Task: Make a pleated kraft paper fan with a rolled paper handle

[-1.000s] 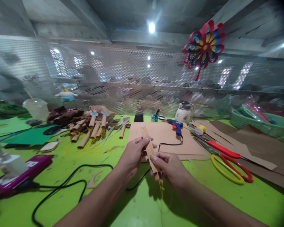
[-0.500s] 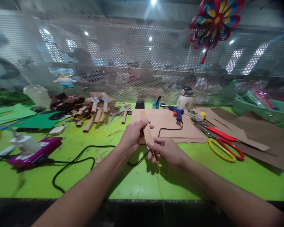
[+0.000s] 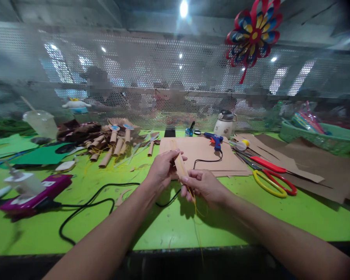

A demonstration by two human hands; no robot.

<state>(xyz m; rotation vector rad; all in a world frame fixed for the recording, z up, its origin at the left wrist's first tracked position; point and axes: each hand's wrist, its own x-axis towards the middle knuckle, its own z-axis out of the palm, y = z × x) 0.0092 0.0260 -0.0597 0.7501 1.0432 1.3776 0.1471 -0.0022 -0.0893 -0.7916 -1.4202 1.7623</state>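
Note:
A narrow strip of tan paper (image 3: 180, 166) is held between both hands above the front of the brown paper stack (image 3: 204, 155). My left hand (image 3: 162, 167) pinches its upper part between thumb and fingers. Lower down, my right hand (image 3: 201, 184) is closed on the strip's bottom end. Yellow thread (image 3: 196, 206) lies along the strip and dangles below my right fingers past the table edge. On the stack rests a blue glue gun (image 3: 214, 140), its black cord curving toward my hands.
Scissors (image 3: 270, 181) with red and yellow handles lie right, beside brown sheets (image 3: 317, 167) and a green basket (image 3: 323, 134). Left are rolled paper tubes (image 3: 113, 144), a purple power strip (image 3: 36, 194) and its cord (image 3: 90, 204). A bottle (image 3: 226, 123) stands behind the stack.
The camera view has shifted slightly, so the background sits a little lower and further left. Both hands keep their hold on the paper strip, with almost no visible movement.

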